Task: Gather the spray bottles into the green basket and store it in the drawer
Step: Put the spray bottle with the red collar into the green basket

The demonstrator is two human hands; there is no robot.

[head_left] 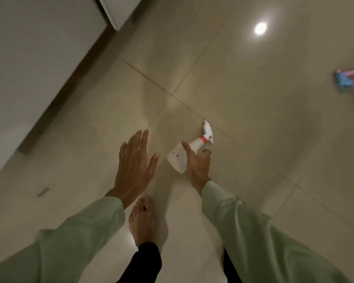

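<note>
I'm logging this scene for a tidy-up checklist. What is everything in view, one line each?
spray bottle: 1, white with a red collar, lying on the floor, centre.
pink-and-blue object: 1, blurred, on the floor at the right edge; what it is cannot be told.
floor tiles: beige, glossy, reflecting a ceiling light.
white cabinet: 1, upper left, with a dark base strip.
bare foot: 1, on the floor, bottom centre.
left hand: open, empty, left of the bottle.
right hand: open, reaching at the bottle, not closed on it.
</note>
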